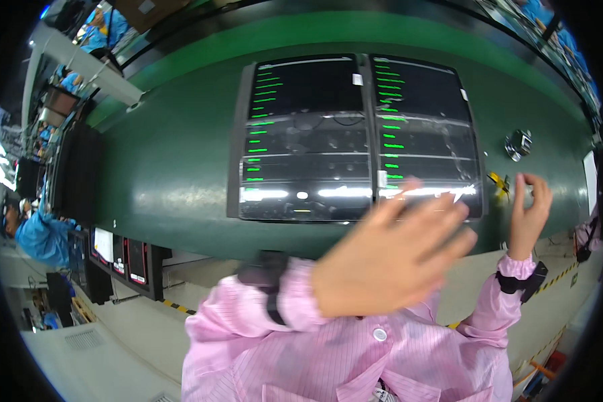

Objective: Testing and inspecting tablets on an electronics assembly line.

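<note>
Green tabletop [174, 154], and two black screens [308, 127] are laid side by side there; over the right one's near edge the blurred left hand [398, 251] is held, fingers apart; by a small yellow thing [498, 186] the right hand [531, 211] is poised, fingers parted; handling seems barely begun, a careful edge grip likely needed

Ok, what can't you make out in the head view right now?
All in the head view:
Right panel: near edge partly hidden by the left hand.
Left hand: fingers motion-blurred; whether they touch the panel is unclear.
Green marks: too small to read.
Yellow item: too small to identify.
Brown box: cut off by the upper edge.
</note>
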